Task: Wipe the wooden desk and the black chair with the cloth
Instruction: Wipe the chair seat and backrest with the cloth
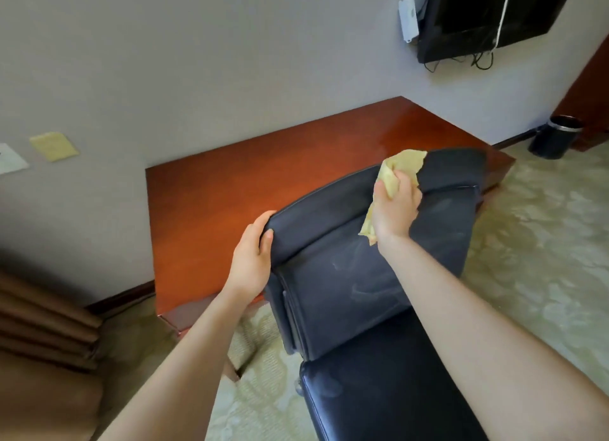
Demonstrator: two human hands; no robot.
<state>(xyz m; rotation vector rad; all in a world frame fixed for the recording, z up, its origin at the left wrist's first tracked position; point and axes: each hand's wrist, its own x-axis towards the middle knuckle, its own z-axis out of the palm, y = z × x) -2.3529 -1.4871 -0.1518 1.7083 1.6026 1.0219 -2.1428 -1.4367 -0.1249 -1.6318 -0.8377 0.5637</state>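
A black leather chair (346, 282) stands in front of the reddish wooden desk (230, 190), its backrest facing me. My left hand (252, 259) grips the top left corner of the backrest. My right hand (393, 206) holds a yellow cloth (403, 163) bunched in its fingers and presses it on the top edge of the backrest, right of centre. Faint wipe streaks show on the backrest's front. The chair seat (389, 384) lies below, partly hidden by my right forearm.
A dark waste bin (555, 137) stands on the patterned carpet (540, 243) at the right, beside the desk. A black television (487, 12) with hanging cables is mounted on the wall above. Brown curtain folds (39, 325) fill the lower left. Wall plates (52, 145) sit at the left.
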